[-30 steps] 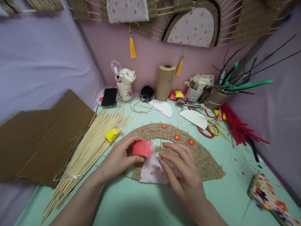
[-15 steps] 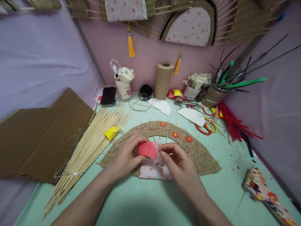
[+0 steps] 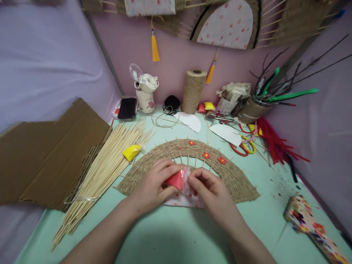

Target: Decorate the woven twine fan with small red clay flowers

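Between my two hands is a small clear packet of red modelling clay (image 3: 177, 179). My left hand (image 3: 154, 181) grips its body between thumb and fingers. My right hand (image 3: 207, 187) pinches the loose plastic end of the packet. Beneath them lies a fan-shaped panel (image 3: 170, 147) woven from brown twine over thin sticks. Several small red flowers (image 3: 206, 155) with yellow centres sit on its upper right band, along with a tiny red dot. Spotted white fabric (image 3: 181, 201) at the fan's base is partly hidden by my hands.
On the left are a bundle of bamboo sticks (image 3: 96, 176), a yellow clay packet (image 3: 131, 152) and cardboard (image 3: 52, 150). A twine spool (image 3: 194, 91), a mug (image 3: 145, 97) and scissors (image 3: 247, 145) stand or lie behind. A floral-patterned object (image 3: 310, 223) lies at right.
My left fingers have shifted further over the red clay packet, covering more of it, and the packet has tilted. My right hand keeps its pinch on the plastic end. The view has shifted slightly.
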Demonstrator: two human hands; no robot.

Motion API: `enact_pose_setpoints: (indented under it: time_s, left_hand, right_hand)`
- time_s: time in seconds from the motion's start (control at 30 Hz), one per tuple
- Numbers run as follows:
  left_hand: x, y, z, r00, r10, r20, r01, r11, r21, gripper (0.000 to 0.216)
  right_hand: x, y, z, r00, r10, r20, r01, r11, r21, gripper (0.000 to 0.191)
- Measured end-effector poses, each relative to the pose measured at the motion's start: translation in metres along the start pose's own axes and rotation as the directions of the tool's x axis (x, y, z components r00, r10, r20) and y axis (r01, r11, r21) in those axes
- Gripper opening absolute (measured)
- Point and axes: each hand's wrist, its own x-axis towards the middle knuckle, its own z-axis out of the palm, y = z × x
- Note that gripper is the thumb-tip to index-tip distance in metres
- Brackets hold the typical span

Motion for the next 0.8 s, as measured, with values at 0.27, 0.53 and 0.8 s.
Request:
enact_pose_setpoints:
  time_s: [0.27, 0.53, 0.8]
  left_hand:
    - [0.000, 0.001, 0.002, 0.995, -0.071, -0.072, 0.060, 0.986, -0.153, 0.037]
    - [0.002, 0.001, 0.005, 0.989, -0.132, -0.066, 0.119, 0.979, -0.167, 0.029]
    - [0.002, -0.002, 0.006, 0.991, -0.125, -0.046, 0.120, 0.988, -0.099, 0.031]
  right_hand:
    - [-0.001, 0.004, -0.001, 1.000, -0.022, -0.012, 0.021, 0.999, -0.048, 0.026]
    - [-0.002, 0.009, 0.003, 0.875, -0.475, -0.088, 0.391, 0.803, -0.449, 0.009]
    - [0.000, 0.007, -0.003, 0.759, -0.648, 0.064, 0.552, 0.588, -0.591, 0.019]
